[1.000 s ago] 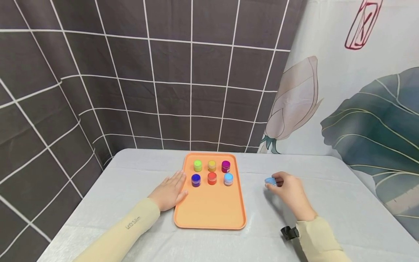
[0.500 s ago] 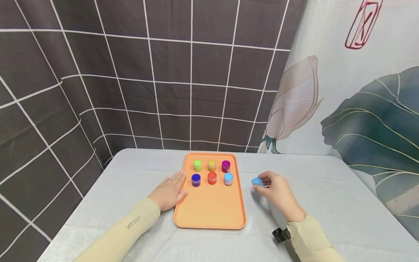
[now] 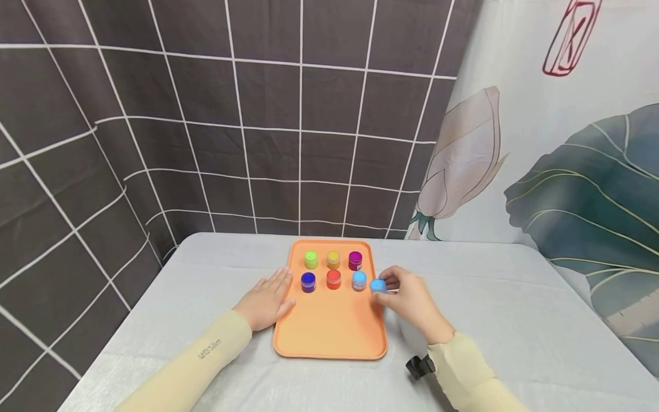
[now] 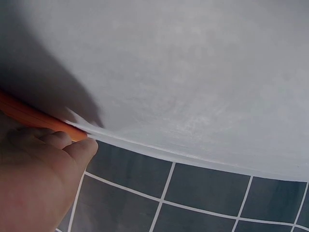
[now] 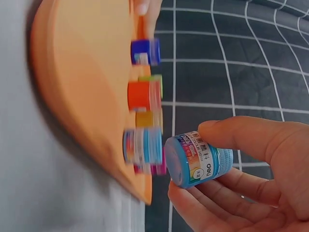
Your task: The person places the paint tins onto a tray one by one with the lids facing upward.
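My right hand (image 3: 412,297) pinches a light blue paint jar (image 5: 200,159) between thumb and fingers, over the right edge of the orange tray (image 3: 329,332). The jar's printed label faces the right wrist view, and it is tilted there. Just left of it on the tray stands another light blue paint jar (image 3: 359,281). In the same row are a red jar (image 3: 333,280) and a dark blue jar (image 3: 308,282). Behind them stand a green jar (image 3: 311,260), a yellow jar (image 3: 333,260) and a purple jar (image 3: 355,261). With fingers straight, my left hand (image 3: 266,300) rests on the tray's left rim.
A table with a pale grey cloth (image 3: 216,263) carries the tray. Behind it hangs a dark curtain with white grid lines (image 3: 268,154). A white curtain with leaf and flower prints (image 3: 566,189) hangs at the right. A black band piece (image 3: 419,367) sits at the right wrist.
My right hand has moved left with the light blue paint jar, from above the tablecloth to the tray's right edge. The left hand and the jars on the tray stay where they were.
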A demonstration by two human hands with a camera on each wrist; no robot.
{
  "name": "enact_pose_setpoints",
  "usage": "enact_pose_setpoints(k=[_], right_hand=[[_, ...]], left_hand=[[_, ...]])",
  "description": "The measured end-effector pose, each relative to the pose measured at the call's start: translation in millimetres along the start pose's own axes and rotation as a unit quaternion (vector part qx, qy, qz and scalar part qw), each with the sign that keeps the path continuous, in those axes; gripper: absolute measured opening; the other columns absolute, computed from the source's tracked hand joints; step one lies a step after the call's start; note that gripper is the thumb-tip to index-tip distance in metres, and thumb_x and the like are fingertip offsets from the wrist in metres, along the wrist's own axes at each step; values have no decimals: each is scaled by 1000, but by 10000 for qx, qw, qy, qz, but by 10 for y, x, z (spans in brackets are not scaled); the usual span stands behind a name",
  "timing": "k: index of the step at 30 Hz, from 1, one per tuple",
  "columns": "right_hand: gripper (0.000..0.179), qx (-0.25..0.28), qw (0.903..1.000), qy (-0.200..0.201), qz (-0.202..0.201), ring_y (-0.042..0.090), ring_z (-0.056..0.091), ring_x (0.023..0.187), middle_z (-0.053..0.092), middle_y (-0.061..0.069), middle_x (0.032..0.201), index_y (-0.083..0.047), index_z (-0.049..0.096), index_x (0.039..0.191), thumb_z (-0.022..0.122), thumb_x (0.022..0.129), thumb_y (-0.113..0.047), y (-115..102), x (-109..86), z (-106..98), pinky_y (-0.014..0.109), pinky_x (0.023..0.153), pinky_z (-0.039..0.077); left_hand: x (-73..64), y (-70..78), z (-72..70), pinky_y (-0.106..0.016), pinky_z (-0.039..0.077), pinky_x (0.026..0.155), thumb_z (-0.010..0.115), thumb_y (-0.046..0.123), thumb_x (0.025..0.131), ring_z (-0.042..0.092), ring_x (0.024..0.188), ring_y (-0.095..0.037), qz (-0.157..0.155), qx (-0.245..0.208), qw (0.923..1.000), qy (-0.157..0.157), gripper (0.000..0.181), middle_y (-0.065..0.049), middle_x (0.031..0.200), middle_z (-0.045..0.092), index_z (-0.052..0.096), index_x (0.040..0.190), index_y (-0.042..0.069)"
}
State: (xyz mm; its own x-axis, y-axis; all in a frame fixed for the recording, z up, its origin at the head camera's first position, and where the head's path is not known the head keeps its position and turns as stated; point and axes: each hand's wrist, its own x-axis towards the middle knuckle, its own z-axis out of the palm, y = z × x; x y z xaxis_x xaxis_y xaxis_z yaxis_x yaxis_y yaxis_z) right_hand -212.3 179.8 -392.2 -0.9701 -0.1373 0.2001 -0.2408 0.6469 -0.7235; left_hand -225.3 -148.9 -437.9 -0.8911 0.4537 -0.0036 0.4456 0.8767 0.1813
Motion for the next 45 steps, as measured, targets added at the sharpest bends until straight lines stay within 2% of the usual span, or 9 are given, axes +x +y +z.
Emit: enact_pose_setpoints(k=[11,20,29,45], right_hand=[[30,457,9978,-417,251,20,68,87,68,6,92,-1,66,99,86,77,-1,-233,54,330,36,79,61],[30,418,9937,-1039,-20,17,63,85,65,1,89,-5,63,96,87,78,-5,-336,2,539,36,80,58],[28,201,9885,-1461,-337,17,60,84,64,1,89,-5,63,94,86,78,-4,-401,42,607,35,80,57],[29,227,9851,-1650,-433,16,56,74,62,1,87,-5,61,93,86,79,-3,-345,34,603,26,66,52]], left_hand=[[3,18,-49,-57,24,121,45,39,107,24,152,-35,35,-53,10000,29,68,-22,163,28,32,155,-6],[-14,-4,46,-57,24,120,44,41,107,25,152,-34,50,-13,10000,82,67,-21,163,29,33,155,-6],[-8,-35,50,-56,24,121,43,43,107,24,152,-34,25,39,10000,77,69,-20,163,28,32,156,-5],[-17,9,-6,-57,24,120,44,40,107,24,152,-35,22,1,10000,60,67,-21,163,29,33,155,-6]])
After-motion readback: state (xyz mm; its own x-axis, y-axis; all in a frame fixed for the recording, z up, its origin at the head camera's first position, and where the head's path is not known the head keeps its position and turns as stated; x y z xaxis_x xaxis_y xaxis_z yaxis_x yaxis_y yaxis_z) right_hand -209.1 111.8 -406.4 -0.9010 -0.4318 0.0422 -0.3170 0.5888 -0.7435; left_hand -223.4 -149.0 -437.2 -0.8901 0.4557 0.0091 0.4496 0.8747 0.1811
